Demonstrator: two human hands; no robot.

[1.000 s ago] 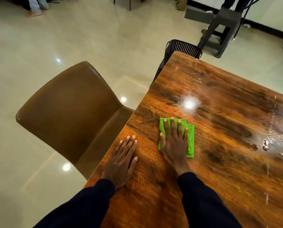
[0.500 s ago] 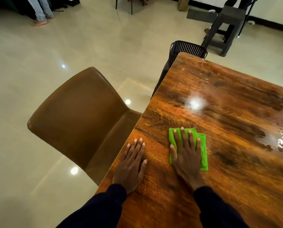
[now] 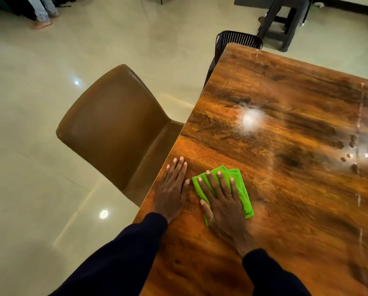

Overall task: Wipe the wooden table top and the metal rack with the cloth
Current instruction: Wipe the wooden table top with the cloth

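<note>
Nearly at the table's edge: one cloth, two flat hands

Nearest, the right hand lay flat, fingers spread, on the single green cloth, pressing it to the wooden table top close to the left edge. The left hand rested just beside it, fingers straight, holding nothing. Folded, the cloth looked soft and light. It would likely bunch unless held under a whole palm, and slide easily on glossy wood. Farther right sat scattered water drops. Beyond stood one brown chair, one black mesh chair and one grey stool — no metal rack showed.
</note>
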